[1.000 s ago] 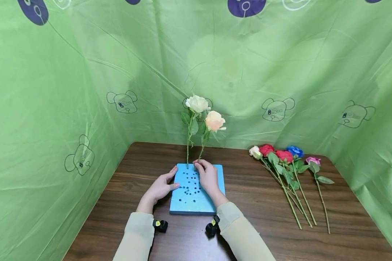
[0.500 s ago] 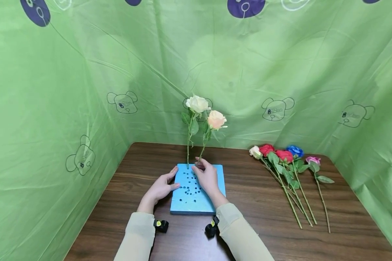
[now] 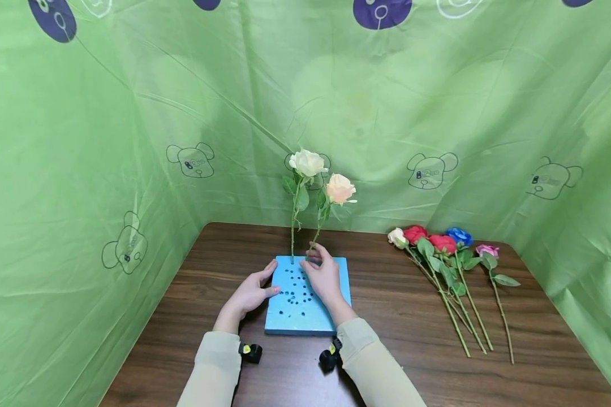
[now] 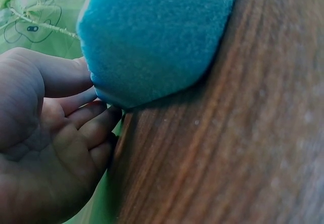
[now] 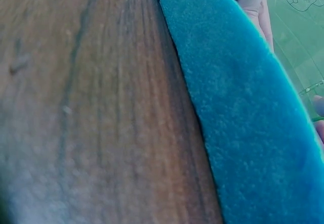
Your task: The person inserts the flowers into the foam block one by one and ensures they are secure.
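Observation:
A blue foam block (image 3: pixel 305 321) with several small holes lies on the table. My left hand (image 3: pixel 249 295) holds its left edge, thumb on top and fingers along the side; the left wrist view shows this thumb (image 4: pixel 63 76) against the foam. With the thumb and fingers of my right hand (image 3: pixel 326 280), I pinch the lower stem of a peach rose (image 3: pixel 340 188) at the block's far part. The rose leans right, and its stem's lower end is hidden by the hand. A white rose (image 3: pixel 308 163) stands upright in the block just left of it.
On the table's right lie several roses: a cream rose (image 3: pixel 397 238), a red rose (image 3: pixel 443 243), another red one, a blue rose (image 3: pixel 459 236) and a pink rose (image 3: pixel 487 250). Green cloth (image 3: pixel 265 85) hangs behind and beside the wooden table (image 3: pixel 397 299).
The peach rose's head has shifted slightly right, and my right fingers have moved a little up and right with its stem. My left hand and the white rose stay in place.

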Action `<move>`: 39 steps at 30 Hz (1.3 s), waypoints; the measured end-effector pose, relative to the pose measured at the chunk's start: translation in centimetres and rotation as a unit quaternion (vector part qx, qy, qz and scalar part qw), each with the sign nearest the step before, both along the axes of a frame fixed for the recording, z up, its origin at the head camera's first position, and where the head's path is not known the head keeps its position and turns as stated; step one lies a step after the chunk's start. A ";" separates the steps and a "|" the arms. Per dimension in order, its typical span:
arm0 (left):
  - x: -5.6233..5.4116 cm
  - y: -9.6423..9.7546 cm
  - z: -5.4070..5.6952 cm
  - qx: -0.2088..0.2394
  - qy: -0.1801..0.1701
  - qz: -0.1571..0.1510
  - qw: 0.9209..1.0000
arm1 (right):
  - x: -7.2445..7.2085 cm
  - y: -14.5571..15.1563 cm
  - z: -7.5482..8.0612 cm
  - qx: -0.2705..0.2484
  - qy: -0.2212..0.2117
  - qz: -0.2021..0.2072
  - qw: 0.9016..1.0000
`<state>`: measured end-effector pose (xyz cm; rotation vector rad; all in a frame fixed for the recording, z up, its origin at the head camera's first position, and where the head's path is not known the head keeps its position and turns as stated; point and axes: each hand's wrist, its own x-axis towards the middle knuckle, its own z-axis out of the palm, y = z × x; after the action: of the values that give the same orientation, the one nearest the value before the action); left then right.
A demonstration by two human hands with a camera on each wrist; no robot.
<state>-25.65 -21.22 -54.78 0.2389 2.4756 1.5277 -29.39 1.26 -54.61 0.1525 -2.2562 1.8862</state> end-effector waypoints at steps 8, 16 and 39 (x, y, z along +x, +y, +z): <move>-0.2 -0.2 -0.1 -0.001 0.002 -0.005 1.000 | -0.2 0.3 -0.4 -0.012 0.005 -0.009 1.000; -0.3 0.1 0.0 0.004 0.001 -0.013 1.000 | -0.1 1.2 -0.1 -0.068 0.005 0.016 0.998; -0.4 -0.2 -0.3 -0.021 0.008 -0.017 1.000 | 6.1 23.5 4.6 0.125 -0.095 0.114 0.981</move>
<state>-26.09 -21.42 -55.10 0.2855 2.4986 1.4646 -23.33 24.74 -49.96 0.2918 -2.7064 1.7783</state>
